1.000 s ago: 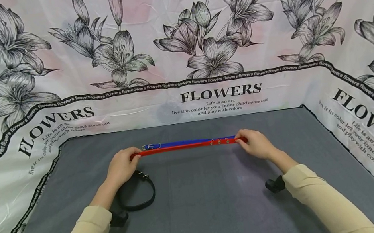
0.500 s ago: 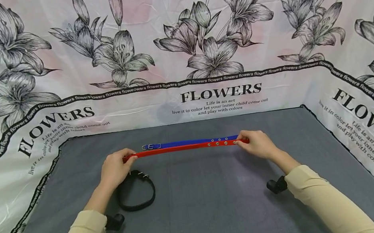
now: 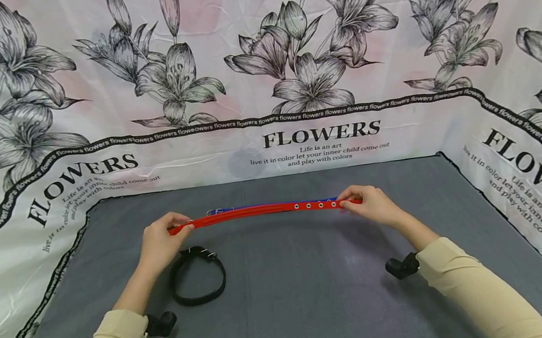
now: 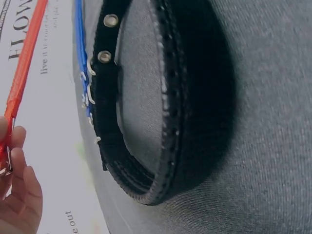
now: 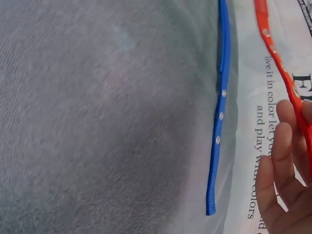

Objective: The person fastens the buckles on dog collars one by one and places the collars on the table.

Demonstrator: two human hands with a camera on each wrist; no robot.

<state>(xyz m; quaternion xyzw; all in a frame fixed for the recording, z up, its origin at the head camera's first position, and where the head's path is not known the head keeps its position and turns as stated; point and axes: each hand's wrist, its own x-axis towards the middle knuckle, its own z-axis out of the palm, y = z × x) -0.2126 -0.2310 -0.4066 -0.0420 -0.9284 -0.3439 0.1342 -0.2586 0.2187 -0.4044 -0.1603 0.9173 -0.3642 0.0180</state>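
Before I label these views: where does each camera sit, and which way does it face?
Head: on the head, facing forward and down at the red strap; left hand, right hand, sleeves show.
Left wrist: worn there, facing the black loop; left fingers show.
Right wrist: worn there, facing the blue strap; right fingers show.
Shared by wrist views: red strap, blue strap.

Blue strap [image 3: 220, 211] partly out of sight behind red strap [image 3: 256, 211], head view

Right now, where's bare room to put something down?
The gray cloth is bare between the black collar on the left and the right wrist camera. It's crowded farther back: the left hand and right hand hold the red strap near the blue strap.
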